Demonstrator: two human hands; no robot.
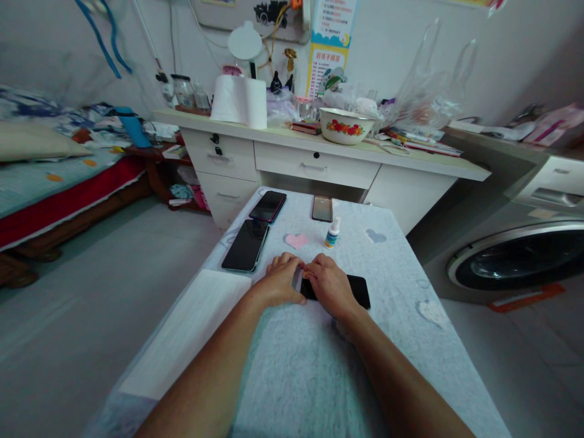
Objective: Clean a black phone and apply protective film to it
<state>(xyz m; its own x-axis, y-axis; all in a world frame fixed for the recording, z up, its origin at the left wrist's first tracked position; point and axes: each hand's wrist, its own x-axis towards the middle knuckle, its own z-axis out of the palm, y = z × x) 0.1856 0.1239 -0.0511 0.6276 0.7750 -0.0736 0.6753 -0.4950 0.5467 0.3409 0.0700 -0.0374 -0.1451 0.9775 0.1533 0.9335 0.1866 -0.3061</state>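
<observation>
A black phone [359, 291] lies flat and sideways on the cloth-covered table. My left hand [281, 282] grips its left end, thumb at the near edge and fingers at the far side. Over the left part of the screen, my right hand [329, 282] presses down with its fingers bent together. A small orange-brown bit shows by the right fingertips; what it is I cannot make out. Just beyond the hands stands a small white spray bottle [333, 233] with a blue and yellow label.
Two dark-screened phones, a nearer one [246, 246] and a farther one [268, 205], lie at the left. Another phone [322, 208] lies at the far edge. White paper [187, 331] covers the left side. Beyond are a white desk [314, 167] and, at right, a washing machine [515, 237].
</observation>
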